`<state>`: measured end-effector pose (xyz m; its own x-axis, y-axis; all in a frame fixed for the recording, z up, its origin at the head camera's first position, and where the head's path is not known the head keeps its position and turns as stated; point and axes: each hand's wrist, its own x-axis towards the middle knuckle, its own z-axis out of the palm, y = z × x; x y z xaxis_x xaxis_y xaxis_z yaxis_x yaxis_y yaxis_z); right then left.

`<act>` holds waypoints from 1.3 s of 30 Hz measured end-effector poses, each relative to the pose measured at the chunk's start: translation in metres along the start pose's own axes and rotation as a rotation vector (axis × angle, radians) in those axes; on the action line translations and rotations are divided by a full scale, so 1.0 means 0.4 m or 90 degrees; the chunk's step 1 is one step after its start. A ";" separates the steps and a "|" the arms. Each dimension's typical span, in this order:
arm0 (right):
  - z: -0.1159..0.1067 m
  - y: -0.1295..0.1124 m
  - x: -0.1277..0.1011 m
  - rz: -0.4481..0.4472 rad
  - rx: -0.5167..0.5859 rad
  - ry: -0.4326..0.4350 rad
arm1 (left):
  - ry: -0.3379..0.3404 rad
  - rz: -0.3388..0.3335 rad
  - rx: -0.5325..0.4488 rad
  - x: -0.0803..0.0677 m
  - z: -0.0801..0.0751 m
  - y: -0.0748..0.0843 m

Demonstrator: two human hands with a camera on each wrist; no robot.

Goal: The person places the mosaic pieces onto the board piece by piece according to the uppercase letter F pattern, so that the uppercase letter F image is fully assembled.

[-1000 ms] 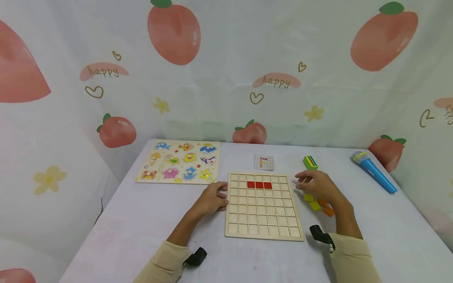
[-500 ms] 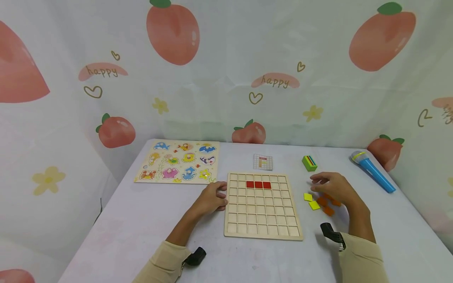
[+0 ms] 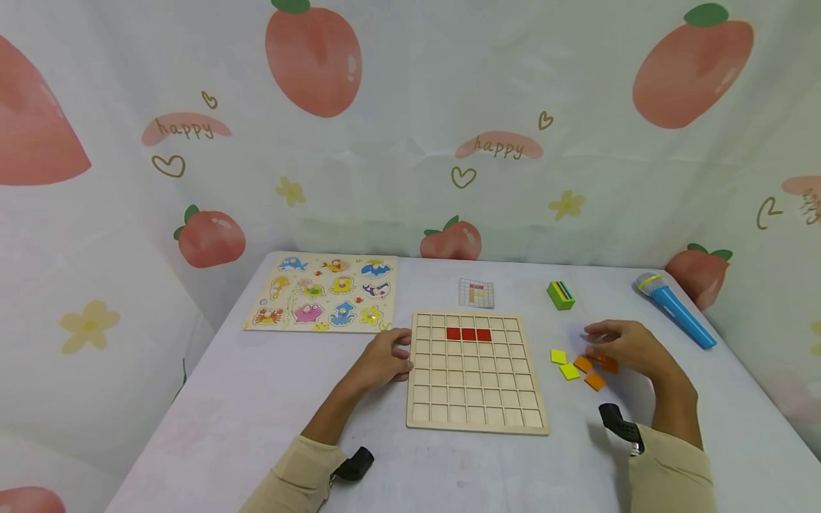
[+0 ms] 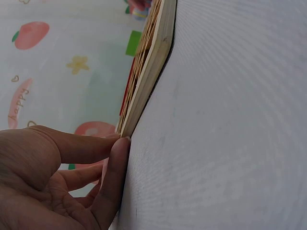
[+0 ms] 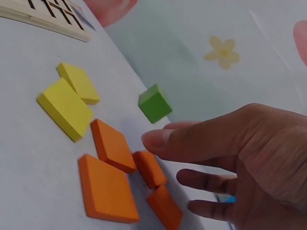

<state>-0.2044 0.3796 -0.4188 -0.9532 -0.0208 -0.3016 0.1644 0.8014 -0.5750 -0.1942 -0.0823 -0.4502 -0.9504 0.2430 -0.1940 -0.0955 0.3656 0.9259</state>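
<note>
A wooden grid board [image 3: 474, 399] lies in the middle of the table with three red tiles [image 3: 468, 334] in a row near its far edge. My left hand [image 3: 399, 353] rests on the table, fingers against the board's left edge [image 4: 146, 72], holding nothing. My right hand [image 3: 598, 340] hovers with relaxed fingers over several orange tiles [image 3: 594, 381] to the right of the board; in the right wrist view the thumb [image 5: 158, 139] sits just above the orange tiles [image 5: 105, 189]. Two yellow tiles [image 3: 564, 364] [image 5: 64, 108] lie between the board and the orange ones.
A green block [image 3: 561, 295] [image 5: 154, 103] and a small pattern card [image 3: 477, 293] lie beyond the board. A blue toy microphone [image 3: 676, 311] is at the far right and an animal peg puzzle [image 3: 327, 292] at the far left. Fruit-print cloth walls the table.
My right hand has moved rightward from beside the board's edge to above the orange tiles. The left hand and the board have stayed put.
</note>
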 end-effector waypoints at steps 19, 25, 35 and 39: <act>-0.009 0.038 0.002 -0.024 0.005 -0.001 | 0.000 -0.004 0.000 0.002 0.000 -0.004; -0.006 0.030 0.007 -0.008 0.011 0.004 | -0.002 0.000 -0.001 0.001 0.000 -0.001; -0.007 0.032 0.010 -0.002 -0.007 -0.003 | 0.001 0.002 -0.006 0.002 0.000 0.001; -0.006 0.022 0.011 -0.003 -0.006 -0.001 | 0.001 0.001 -0.006 0.002 0.000 -0.001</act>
<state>-0.2079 0.3880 -0.4234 -0.9537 -0.0254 -0.2996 0.1574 0.8069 -0.5694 -0.1950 -0.0823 -0.4505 -0.9510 0.2419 -0.1928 -0.0977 0.3564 0.9292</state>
